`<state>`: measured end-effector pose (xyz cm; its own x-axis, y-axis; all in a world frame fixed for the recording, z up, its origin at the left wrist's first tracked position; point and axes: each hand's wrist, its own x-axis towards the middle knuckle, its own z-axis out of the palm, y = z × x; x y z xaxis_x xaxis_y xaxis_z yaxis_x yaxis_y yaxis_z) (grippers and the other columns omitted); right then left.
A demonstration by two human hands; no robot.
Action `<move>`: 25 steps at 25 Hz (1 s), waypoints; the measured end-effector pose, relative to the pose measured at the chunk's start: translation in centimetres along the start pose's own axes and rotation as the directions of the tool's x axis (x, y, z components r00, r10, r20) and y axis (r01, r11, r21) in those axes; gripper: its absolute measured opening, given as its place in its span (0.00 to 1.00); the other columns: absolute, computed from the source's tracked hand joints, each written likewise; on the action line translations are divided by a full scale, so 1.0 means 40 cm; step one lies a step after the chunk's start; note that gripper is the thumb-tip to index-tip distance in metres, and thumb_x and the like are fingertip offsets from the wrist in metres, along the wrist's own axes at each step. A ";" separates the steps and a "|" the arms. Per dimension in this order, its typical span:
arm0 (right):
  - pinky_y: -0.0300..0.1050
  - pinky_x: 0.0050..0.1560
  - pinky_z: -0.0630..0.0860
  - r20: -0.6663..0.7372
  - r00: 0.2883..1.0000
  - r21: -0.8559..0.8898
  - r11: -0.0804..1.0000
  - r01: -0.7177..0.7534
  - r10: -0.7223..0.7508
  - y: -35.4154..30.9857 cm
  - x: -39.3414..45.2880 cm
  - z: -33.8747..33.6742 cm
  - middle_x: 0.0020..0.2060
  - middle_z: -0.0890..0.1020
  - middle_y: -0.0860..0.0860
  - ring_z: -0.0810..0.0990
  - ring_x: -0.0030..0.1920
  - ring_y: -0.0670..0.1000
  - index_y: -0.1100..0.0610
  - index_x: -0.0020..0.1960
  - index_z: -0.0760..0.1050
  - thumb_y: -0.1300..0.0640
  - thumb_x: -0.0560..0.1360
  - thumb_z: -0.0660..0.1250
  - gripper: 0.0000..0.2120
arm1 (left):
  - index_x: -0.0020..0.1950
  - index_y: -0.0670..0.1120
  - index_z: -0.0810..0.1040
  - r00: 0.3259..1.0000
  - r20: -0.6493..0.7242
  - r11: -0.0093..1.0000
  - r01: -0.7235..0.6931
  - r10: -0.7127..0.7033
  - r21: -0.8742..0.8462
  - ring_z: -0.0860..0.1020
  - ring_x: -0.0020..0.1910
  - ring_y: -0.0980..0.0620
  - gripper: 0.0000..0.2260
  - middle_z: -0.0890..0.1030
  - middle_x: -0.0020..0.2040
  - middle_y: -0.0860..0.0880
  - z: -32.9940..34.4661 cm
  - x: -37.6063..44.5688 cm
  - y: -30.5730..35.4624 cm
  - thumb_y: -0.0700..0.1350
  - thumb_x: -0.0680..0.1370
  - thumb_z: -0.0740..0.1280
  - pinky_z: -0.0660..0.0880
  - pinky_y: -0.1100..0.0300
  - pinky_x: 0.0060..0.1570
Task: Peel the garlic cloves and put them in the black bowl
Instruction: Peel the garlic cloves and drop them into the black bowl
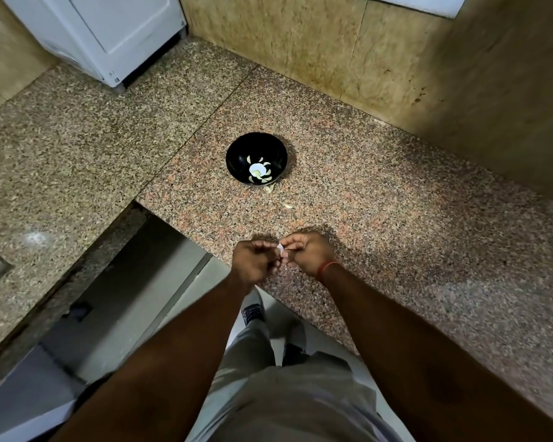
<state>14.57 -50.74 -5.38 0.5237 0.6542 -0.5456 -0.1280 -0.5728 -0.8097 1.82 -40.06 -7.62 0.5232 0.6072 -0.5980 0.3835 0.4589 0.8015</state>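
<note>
While both hands, left hand [251, 261] & right hand [307, 252], pinch one garlic clove [280, 249] at the counter [396, 218] edge, well short of the black bowl [256, 159], a slip could drop it to the floor.

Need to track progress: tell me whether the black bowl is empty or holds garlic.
Not empty: the upright black bowl holds several pale garlic cloves around its white centre.
</note>
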 end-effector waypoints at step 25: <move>0.48 0.44 0.85 -0.106 0.990 0.313 0.948 -0.059 0.097 -0.012 0.045 0.021 0.48 0.85 0.61 0.84 0.41 0.53 0.65 0.54 0.81 0.72 0.74 0.72 0.09 | 0.35 0.51 0.80 0.916 0.154 0.551 -0.350 0.370 0.758 0.74 0.27 0.65 0.13 0.79 0.32 0.57 -0.023 0.016 0.036 0.40 0.79 0.69 0.69 0.71 0.31</move>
<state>14.88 -48.87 -6.14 0.5955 0.5396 -0.5952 -0.4155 -0.4272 -0.8030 2.01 -38.40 -6.85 0.7382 0.6265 -0.2500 0.6050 -0.4511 0.6561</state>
